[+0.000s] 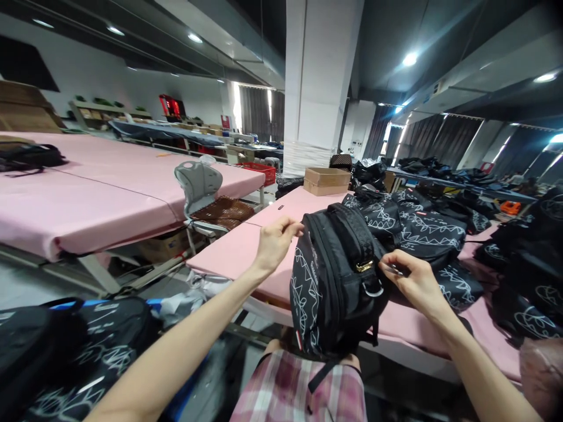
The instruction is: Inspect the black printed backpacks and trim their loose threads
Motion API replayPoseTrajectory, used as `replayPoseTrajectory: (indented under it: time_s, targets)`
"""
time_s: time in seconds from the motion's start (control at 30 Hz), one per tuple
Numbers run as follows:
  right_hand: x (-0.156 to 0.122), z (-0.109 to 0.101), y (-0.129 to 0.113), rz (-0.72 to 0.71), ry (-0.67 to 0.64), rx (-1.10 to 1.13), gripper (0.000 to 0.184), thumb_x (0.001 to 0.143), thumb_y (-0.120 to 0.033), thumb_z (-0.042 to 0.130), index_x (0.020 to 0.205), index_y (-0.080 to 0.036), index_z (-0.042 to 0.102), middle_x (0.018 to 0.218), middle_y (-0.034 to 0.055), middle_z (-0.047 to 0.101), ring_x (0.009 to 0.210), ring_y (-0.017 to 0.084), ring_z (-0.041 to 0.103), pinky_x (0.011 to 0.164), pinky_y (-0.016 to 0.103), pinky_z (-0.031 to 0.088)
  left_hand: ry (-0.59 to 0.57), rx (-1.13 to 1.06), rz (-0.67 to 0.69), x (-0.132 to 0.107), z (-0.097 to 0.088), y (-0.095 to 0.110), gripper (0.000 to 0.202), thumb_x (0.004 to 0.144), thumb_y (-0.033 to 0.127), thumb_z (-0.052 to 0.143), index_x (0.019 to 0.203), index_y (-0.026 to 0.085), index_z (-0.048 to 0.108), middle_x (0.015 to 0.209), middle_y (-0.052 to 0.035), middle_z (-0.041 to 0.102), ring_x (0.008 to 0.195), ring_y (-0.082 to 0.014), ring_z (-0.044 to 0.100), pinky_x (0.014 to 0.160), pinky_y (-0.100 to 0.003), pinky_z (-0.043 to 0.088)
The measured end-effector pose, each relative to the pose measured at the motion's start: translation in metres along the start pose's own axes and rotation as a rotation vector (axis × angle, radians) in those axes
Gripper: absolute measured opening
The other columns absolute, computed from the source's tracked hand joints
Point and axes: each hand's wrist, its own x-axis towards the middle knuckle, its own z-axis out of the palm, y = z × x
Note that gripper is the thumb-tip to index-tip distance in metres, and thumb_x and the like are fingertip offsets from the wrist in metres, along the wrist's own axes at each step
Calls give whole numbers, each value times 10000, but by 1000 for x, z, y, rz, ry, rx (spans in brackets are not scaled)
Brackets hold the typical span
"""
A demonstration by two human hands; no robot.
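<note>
A black backpack (329, 281) with white line patterns stands upright on my lap against the edge of a pink table (229, 252). My left hand (275, 240) pinches something small at the bag's upper left corner, near its zipper; what it grips is too small to name. My right hand (411, 278) is closed on a small metal piece beside the strap's gold buckle and metal ring (372, 284). Plaid fabric on my lap (299, 390) shows below the bag.
Several more patterned black backpacks (422, 228) are piled on the table to the right, others at lower left (65, 351). A cardboard box (326, 180) sits behind. A grey chair (202, 193) stands between pink tables; a white pillar (316, 82) rises beyond.
</note>
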Motion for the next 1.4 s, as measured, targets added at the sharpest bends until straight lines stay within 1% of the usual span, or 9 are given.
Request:
replayPoseTrajectory:
  time_s: [0.2,0.37,0.5,0.73,0.83,1.03,1.17,1.3,1.4]
  targets:
    - [1,-6,5,38,-25,15,154,782,-333,564,748,-186,597,732,20,608,668,151,563,607,236,446,13,91,-44,10,-17,-24,337,829,376,462,600,165,591,643,-15,634,665,-140,585,664,-238,413]
    - [10,-11,8,35,-14,-73,216,788,-389,568,735,-183,611,698,19,611,636,149,555,579,239,440,-233,-11,24,4,5,-4,262,805,398,514,731,171,621,757,-25,657,722,-152,584,676,-253,428]
    - [16,-22,6,35,-15,-189,239,789,-415,571,763,-186,632,737,33,648,673,175,597,604,260,467,-286,1,-29,-2,25,10,191,700,353,653,681,175,585,685,7,616,638,-139,532,613,-254,404]
    - [32,-29,-42,-88,144,-523,462,759,-452,623,1164,-239,552,1011,67,663,838,234,640,692,312,494,-364,-738,-345,6,40,-5,163,729,302,602,682,151,559,683,3,614,651,-105,560,670,-237,439]
    - [48,-15,-61,-145,123,-619,309,817,-391,563,1089,-244,574,991,52,664,847,220,637,716,314,484,-345,-912,-509,7,43,-11,160,731,291,620,713,147,553,706,-1,628,662,-89,582,683,-218,443]
    - [67,8,-73,-190,93,-683,186,825,-348,567,959,-230,618,930,28,671,825,199,633,702,295,464,-244,-928,-569,8,41,-14,304,853,425,466,761,149,554,705,-32,645,678,-122,622,707,-267,474]
    - [68,13,-80,-225,86,-722,161,834,-328,561,932,-227,638,893,23,674,827,190,633,690,281,453,-298,-795,-523,15,41,-16,407,797,546,488,731,150,553,658,-50,638,643,-159,616,642,-292,485]
    - [70,20,-84,-325,104,-799,162,856,-324,543,908,-227,663,860,19,679,797,167,628,673,265,439,-323,-531,-378,19,42,-15,268,737,419,585,660,163,569,623,-34,629,627,-161,594,591,-262,448]
    - [72,27,-84,-409,115,-862,165,869,-314,538,897,-227,676,849,15,688,764,151,622,658,255,423,-338,-610,-349,18,41,-13,201,739,335,560,644,160,582,619,-24,618,631,-146,575,618,-255,436]
